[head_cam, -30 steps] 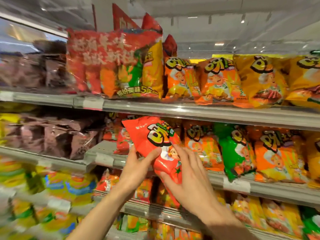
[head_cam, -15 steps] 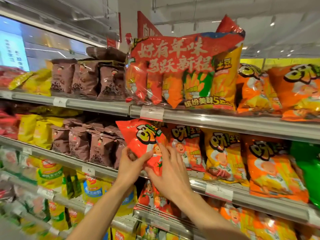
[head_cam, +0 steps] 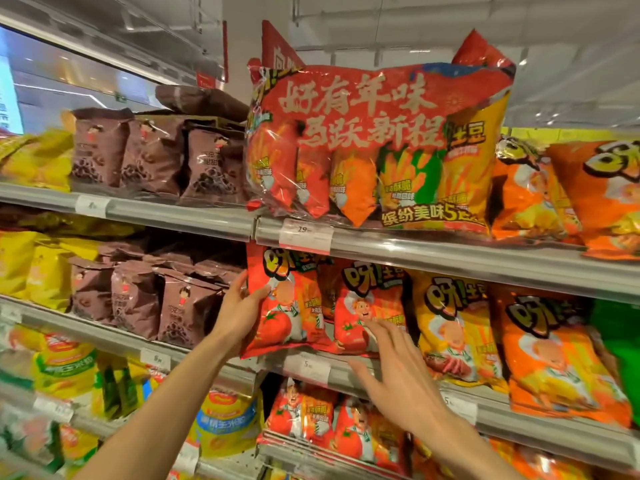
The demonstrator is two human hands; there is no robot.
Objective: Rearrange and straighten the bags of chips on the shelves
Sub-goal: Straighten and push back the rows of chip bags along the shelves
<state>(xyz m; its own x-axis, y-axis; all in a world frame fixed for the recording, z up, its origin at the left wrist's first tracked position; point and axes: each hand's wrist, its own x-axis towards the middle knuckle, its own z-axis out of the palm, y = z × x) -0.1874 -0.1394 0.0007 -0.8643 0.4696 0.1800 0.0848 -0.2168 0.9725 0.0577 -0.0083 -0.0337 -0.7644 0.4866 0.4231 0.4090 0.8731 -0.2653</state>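
**Desk:** Head camera — what is it showing on the snack aisle?

**Photographer:** A person is standing at the shelves with both bare arms reaching up. The left hand (head_cam: 242, 315) is gripping the left edge of a red tomato chip bag (head_cam: 284, 306), thumb pressing on the front, fingers curling behind it. That bag is standing upright at the left end of the middle shelf (head_cam: 485, 415), its bottom edge overhanging the shelf lip slightly.

**Desk:** And the other hand?

**Photographer:** The right hand (head_cam: 398, 372) is hovering open, fingers spread and holding nothing. Its fingertips (head_cam: 372, 325) are reaching the lower front of a second red bag (head_cam: 370, 306) standing just beside the first; whether they are actually touching it, I cannot tell.

**Desk:** What is sitting around them?

**Photographer:** Moving right along the same shelf, a yellow bag (head_cam: 453, 327) is leaning next to the second red one, then an orange bag (head_cam: 554, 355), with a green bag (head_cam: 620, 341) showing at the frame edge. On the shelf above, a large multipack (head_cam: 377, 143) is standing over a price tag (head_cam: 304, 233), with brown bags (head_cam: 207, 164) lining up to its left. More brown bags are filling the level beside the left hand. Further red bags (head_cam: 304, 417) are sitting on the shelf below.
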